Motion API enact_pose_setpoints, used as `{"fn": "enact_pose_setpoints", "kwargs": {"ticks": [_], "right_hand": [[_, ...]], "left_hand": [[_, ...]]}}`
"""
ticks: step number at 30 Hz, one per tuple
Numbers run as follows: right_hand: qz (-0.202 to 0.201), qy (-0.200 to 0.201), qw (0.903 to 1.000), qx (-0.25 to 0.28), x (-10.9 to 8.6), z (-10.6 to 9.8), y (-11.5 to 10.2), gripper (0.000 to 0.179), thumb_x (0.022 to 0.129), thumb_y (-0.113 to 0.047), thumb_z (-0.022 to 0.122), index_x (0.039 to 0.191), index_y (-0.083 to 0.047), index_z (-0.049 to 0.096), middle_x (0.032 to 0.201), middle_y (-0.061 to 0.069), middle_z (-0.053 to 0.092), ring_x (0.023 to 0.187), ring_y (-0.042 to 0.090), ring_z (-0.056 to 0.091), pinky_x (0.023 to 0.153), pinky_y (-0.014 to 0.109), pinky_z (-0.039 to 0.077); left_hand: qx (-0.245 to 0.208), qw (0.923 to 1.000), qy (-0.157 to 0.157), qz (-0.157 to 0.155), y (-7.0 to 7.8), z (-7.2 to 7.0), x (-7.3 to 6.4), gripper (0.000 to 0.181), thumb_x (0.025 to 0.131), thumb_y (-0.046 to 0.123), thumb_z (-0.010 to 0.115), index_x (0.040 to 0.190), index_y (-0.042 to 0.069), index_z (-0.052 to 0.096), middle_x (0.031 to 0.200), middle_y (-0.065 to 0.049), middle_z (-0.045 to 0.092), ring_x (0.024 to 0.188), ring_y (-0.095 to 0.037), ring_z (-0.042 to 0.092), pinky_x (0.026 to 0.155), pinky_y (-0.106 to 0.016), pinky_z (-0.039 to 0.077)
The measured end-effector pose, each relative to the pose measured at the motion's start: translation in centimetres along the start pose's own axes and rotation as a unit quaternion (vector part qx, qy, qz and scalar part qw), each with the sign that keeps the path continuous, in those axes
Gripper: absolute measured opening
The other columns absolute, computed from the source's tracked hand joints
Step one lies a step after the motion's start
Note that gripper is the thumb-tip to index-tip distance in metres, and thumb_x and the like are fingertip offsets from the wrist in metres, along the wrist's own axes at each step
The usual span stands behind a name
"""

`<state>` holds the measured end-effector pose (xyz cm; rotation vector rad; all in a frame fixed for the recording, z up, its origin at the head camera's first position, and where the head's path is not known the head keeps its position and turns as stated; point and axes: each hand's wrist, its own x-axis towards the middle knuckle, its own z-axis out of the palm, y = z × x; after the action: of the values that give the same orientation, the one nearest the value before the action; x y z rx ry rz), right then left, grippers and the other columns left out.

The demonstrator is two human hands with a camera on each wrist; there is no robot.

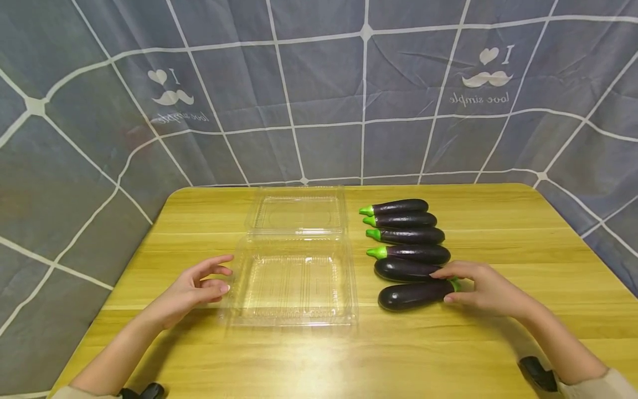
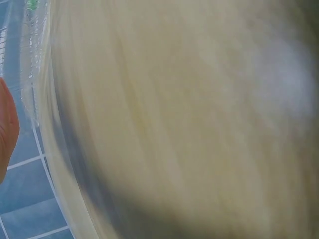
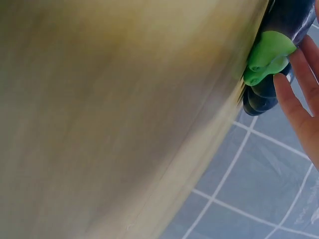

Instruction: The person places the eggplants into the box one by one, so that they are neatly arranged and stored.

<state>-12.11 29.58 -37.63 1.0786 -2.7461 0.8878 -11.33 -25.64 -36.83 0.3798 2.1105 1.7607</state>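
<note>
Black eggplant [image 1: 412, 296] lies — stem [image 1: 456, 285] between right thumb [image 1: 453, 297] and fingers [image 1: 451, 270].

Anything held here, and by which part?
Right hand straddles the nearest eggplant at its green stem end; whether it grips cannot be told. Left hand holds nothing.

The left forearm [image 1: 119, 350] slanted inward and upward to a left hand [image 1: 191, 287] whose gently bent fingers stood parted from its thumb, while the right forearm [image 1: 555, 339] reached in from the opposite side, the right hand [image 1: 478, 285] extending forefinger and thumb leftward with their tips apart.
</note>
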Motion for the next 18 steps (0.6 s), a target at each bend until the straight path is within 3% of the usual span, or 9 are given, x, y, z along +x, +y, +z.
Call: {"fn": "enact_pose_setpoints", "kwargs": {"ticks": [10, 18], "right_hand": [[0.005, -0.025, 0.9997, 0.003, 0.32, 0.22, -0.31, 0.036, 0.075, -0.015, 0.078, 0.110, -0.015, 0.067, 0.104, -0.005, 0.063, 0.096, 0.005, 0.055, 0.076, 0.022, 0.048], [-0.036, -0.032, 0.9983, 0.033, 0.32, 0.42, 0.21, 0.030, 0.076, -0.010, 0.076, 0.104, -0.016, 0.070, 0.098, -0.007, 0.060, 0.086, 0.005, 0.053, 0.062, 0.023, 0.047]], "left_hand": [[-0.030, 0.9995, 0.000, -0.008, -0.13, 0.09, -0.07, 0.056, 0.089, 0.001, 0.058, 0.140, 0.015, 0.039, 0.113, -0.009, 0.045, 0.091, -0.011, 0.057, 0.076, -0.028, 0.052], [-0.034, 0.9994, -0.006, -0.006, -0.01, 0.14, 0.09, 0.059, 0.089, 0.000, 0.058, 0.142, 0.010, 0.035, 0.111, -0.008, 0.046, 0.092, -0.013, 0.057, 0.078, -0.028, 0.052]]}}
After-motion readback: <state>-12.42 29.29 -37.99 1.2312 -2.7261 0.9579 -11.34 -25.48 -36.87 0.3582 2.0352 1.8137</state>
